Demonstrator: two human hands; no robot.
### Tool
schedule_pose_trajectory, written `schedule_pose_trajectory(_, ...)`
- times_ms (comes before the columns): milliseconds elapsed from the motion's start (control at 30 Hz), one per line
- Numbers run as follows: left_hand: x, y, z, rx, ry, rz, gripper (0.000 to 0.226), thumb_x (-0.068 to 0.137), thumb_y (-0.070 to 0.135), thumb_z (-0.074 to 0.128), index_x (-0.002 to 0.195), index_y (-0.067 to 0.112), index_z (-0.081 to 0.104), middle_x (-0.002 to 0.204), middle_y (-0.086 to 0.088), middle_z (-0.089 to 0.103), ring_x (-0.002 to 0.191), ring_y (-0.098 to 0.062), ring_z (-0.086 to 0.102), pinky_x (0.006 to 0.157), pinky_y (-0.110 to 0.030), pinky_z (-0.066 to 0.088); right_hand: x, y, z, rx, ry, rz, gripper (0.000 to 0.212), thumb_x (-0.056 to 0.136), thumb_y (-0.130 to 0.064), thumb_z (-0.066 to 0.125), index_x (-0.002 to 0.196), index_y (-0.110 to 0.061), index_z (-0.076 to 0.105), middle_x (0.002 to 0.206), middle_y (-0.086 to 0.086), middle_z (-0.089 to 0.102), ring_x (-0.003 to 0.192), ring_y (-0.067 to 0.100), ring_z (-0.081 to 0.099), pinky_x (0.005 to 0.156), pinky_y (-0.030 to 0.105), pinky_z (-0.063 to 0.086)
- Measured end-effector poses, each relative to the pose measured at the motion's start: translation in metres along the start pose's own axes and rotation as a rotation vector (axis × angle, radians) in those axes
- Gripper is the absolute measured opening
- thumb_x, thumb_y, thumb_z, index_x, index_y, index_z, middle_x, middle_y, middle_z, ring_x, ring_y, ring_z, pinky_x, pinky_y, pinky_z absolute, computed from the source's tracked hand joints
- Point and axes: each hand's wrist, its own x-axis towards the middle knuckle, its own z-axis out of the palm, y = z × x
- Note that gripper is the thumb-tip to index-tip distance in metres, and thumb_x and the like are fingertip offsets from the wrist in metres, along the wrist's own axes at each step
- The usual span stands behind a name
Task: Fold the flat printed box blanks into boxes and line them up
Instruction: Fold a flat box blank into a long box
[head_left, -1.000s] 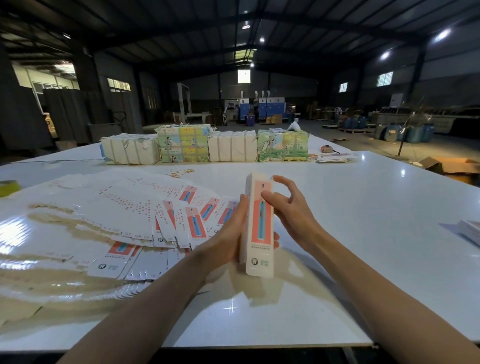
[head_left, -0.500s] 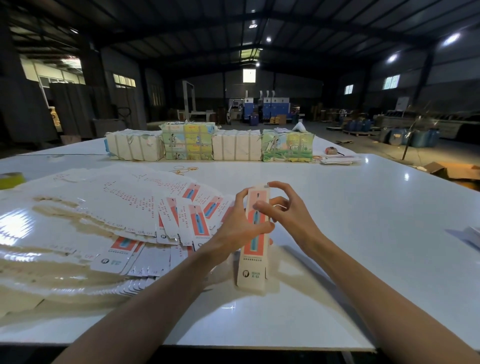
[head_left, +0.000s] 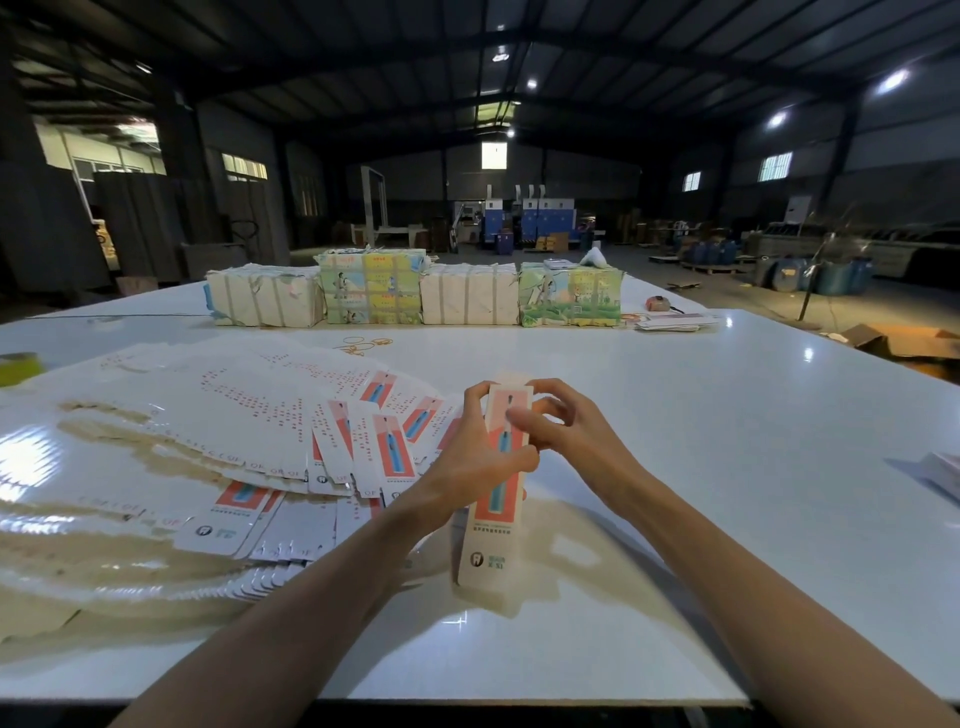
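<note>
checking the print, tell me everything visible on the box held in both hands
The box is a long, narrow carton of glossy white card, its salmon panel showing a blue brush-like shape, a tooth logo at the near end. Folded up, it tilts, far end raised. The left hand grips its left side; the right hand pinches the far end. Whether it touches the table is unclear.

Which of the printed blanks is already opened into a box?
The box held by the left hand and right hand; the other blanks lie flat, fanned on the table.
</note>
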Motion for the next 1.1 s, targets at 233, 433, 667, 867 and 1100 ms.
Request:
schedule_pose_trajectory(233, -0.003, 0.006, -0.005, 0.038, -0.139, 0.002, 0.086, 0.070, 0.046, 0.077, 0.136, 0.055, 0.023, 0.111, 0.028, 0.053, 0.098, -0.010, 0.068, 0.056, -0.009, 0.051, 0.007, 0.003, -0.013, 0.137, 0.107, 0.114, 0.025, 0.110, -0.031, 0.056, 0.125, -0.012, 0.064, 0.091, 0.013, 0.077, 0.059, 0.027, 0.066, 0.059, 0.035, 0.057)
schedule_pose_trajectory(433, -0.003, 0.004, -0.006, 0.080, -0.162, 0.011, 0.085, 0.071, 0.046, 0.078, 0.132, 0.061, 0.022, 0.110, 0.025, 0.054, 0.097, -0.012, 0.068, 0.052, -0.002, 0.047, 0.004, 0.002, -0.016, -0.063, 0.113, -0.055, 0.022, 0.110, -0.009, 0.050, 0.110, -0.009, 0.071, 0.086, 0.015, 0.075, 0.059, 0.028, 0.067, 0.057, 0.034, 0.056)
schedule_pose_trajectory(667, -0.002, 0.003, -0.005, 0.113, -0.095, 0.007, 0.088, 0.070, 0.045, 0.080, 0.116, 0.079, 0.014, 0.106, 0.025, 0.054, 0.088, -0.013, 0.070, 0.048, -0.003, 0.045, 0.004, -0.002, -0.017, -0.087, 0.119, -0.106, 0.020, 0.111, -0.018, 0.053, 0.127, -0.012, 0.063, 0.089, 0.009, 0.080, 0.067, 0.026, 0.074, 0.063, 0.036, 0.061)
schedule_pose_trajectory(867, -0.003, 0.006, -0.005, 0.114, -0.078, 0.004, 0.085, 0.072, 0.043, 0.079, 0.123, 0.068, 0.015, 0.102, 0.023, 0.053, 0.085, 0.031, 0.054, 0.044, -0.005, 0.044, 0.004, -0.001, -0.014, -0.188, 0.093, -0.172, 0.021, 0.113, -0.020, 0.048, 0.120, -0.018, 0.067, 0.097, 0.004, 0.078, 0.081, 0.032, 0.074, 0.070, 0.043, 0.065)
schedule_pose_trajectory(1100, -0.010, 0.014, -0.007, 0.176, -0.084, 0.060, 0.087, 0.070, 0.048, 0.076, 0.127, 0.063, 0.012, 0.101, 0.030, 0.049, 0.085, -0.010, 0.066, 0.047, 0.001, 0.041, 0.003, -0.006, -0.003, -0.011, 0.117, -0.020, 0.027, 0.112, -0.037, 0.049, 0.115, -0.018, 0.068, 0.098, 0.003, 0.076, 0.095, 0.029, 0.077, 0.072, 0.036, 0.065)
